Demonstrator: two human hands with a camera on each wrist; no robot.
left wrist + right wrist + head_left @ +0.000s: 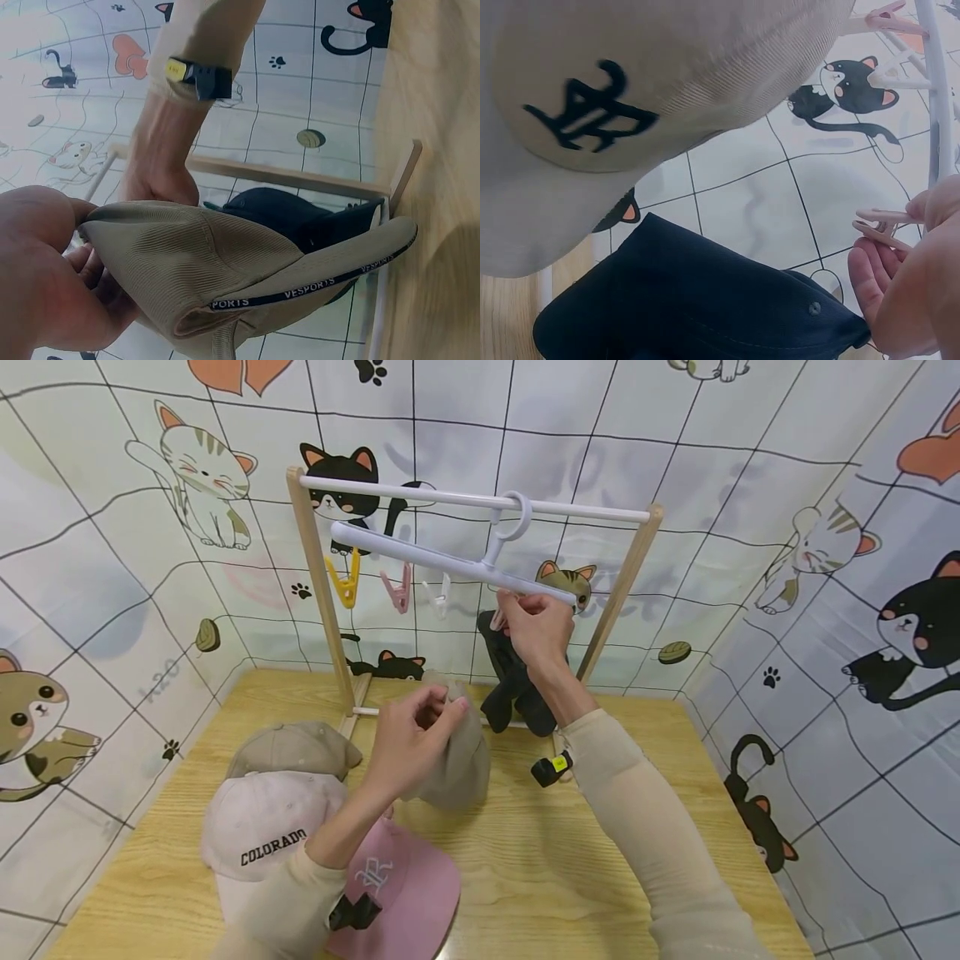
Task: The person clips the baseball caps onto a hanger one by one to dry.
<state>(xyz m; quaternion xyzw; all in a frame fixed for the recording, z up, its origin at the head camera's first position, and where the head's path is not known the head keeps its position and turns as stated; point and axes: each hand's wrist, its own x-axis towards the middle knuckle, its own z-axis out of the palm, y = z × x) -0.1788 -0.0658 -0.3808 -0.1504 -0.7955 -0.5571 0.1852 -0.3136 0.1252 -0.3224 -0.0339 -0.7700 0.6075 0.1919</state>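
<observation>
My left hand [408,743] pinches a beige cap [461,768] by the top of its crown, holding it above the table; dark lettering shows on its front in the right wrist view. Up at the right end of a white hanger [420,557], my right hand [542,631] pinches a pale pink clothespin [885,227] between thumb and fingers. The beige cap and this clothespin are apart. A dark cap [667,300] hangs below the hanger, close to my right hand; its fastening is hidden.
The hanger hooks over the white rail [450,500] of a wooden-sided rack. Yellow [345,581], pink [399,589] and white [438,595] clothespins hang from it. An olive cap [292,747], a pale Colorado cap [262,814] and a pink cap [412,885] lie at left on the table.
</observation>
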